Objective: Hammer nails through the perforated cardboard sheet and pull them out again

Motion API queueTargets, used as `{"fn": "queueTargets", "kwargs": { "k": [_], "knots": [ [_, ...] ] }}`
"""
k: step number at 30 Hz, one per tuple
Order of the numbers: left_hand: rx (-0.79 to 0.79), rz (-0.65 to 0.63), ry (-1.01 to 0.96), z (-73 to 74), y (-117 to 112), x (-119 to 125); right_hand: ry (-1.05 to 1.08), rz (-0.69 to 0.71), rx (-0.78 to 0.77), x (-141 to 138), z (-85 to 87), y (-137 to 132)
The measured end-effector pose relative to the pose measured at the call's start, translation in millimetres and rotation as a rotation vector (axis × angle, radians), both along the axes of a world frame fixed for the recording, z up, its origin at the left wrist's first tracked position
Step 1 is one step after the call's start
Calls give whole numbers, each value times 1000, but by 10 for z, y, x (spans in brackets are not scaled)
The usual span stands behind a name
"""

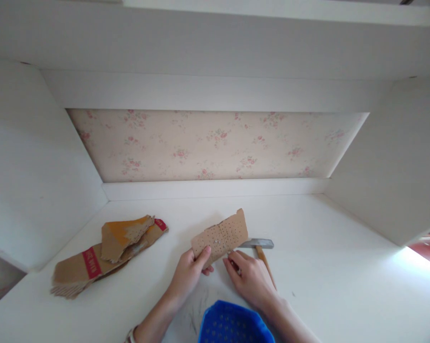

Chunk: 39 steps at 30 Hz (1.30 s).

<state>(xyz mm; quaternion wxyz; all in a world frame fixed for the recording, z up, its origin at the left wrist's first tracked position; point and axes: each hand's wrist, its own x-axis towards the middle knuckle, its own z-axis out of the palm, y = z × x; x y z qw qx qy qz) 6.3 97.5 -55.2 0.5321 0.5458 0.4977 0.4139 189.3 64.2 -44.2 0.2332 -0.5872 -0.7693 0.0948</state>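
My left hand (pixel 190 270) grips a piece of brown cardboard (pixel 225 234) by its lower left corner, thumb on the front. The cardboard is tilted and dotted with rows of small holes, and a few tiny shiny bits show on its face. Close to its lower right edge, my right hand (pixel 249 276) has its fingers pinched together; what they hold is too small to name. Behind the right hand lies a hammer (pixel 266 263) with a wooden handle and a grey metal head, partly covered by that hand.
A blue plastic basket (pixel 215 312) with a patterned inside stands at the front edge, cut off by the frame. To the left lie torn pieces of cardboard (pixel 70 272) with red and orange print. White side panels and a floral back wall (pixel 218 157) enclose the white tabletop (pixel 325 276).
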Motion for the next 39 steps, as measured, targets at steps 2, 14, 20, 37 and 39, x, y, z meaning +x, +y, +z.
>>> {"fn": "queueTargets", "kwargs": {
  "k": [2,14,20,37,39],
  "knots": [
    [27,-51,34,-8,-18,8,121,8,20,10,15,0],
    [158,-219,172,22,-109,34,130,52,118,48,-21,-3],
    [184,-214,244,12,-101,32,118,51,115,55,-30,-2],
    [212,-221,286,-1,-109,30,83,27,118,36,-44,-18],
    [220,-222,289,1,-108,29,93,26,140,40,-55,-18]
  ]
}}
